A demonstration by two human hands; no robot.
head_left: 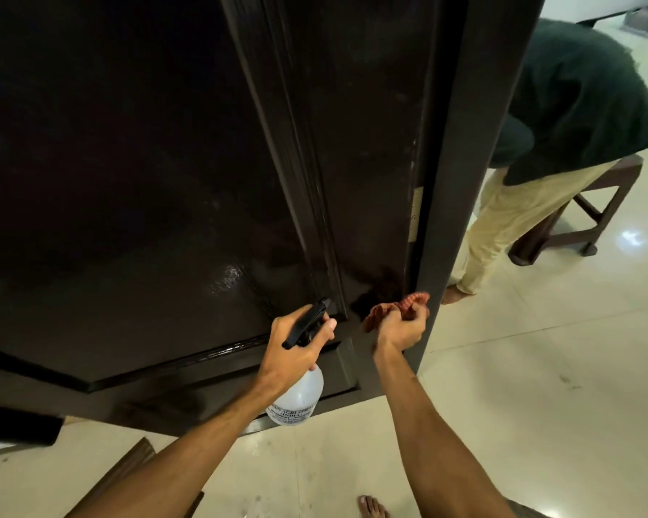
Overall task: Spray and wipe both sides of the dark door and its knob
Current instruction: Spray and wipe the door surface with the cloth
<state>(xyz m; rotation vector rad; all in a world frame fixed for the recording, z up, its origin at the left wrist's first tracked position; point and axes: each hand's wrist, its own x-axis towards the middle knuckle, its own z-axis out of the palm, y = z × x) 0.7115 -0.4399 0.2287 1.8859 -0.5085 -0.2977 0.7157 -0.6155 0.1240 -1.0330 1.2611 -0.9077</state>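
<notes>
Gripping clear plastic spray bottle [296, 400] in left hand [296, 349], bunched reddish cloth [403, 305] in right hand [403, 329] at lower centre, probably risking streaks on glossy dark wooden door [128, 162] from unwiped spray.

The door [146, 181] beyond both hands is dark brown, the spray bottle [300, 392] in the left hand [296, 347] translucent white with a black trigger, the cloth [408, 303] in the right hand [401, 328] red-orange checked.

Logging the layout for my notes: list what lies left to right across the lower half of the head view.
The spray bottle → red cloth → the other person's bare foot → wooden stool.
</notes>
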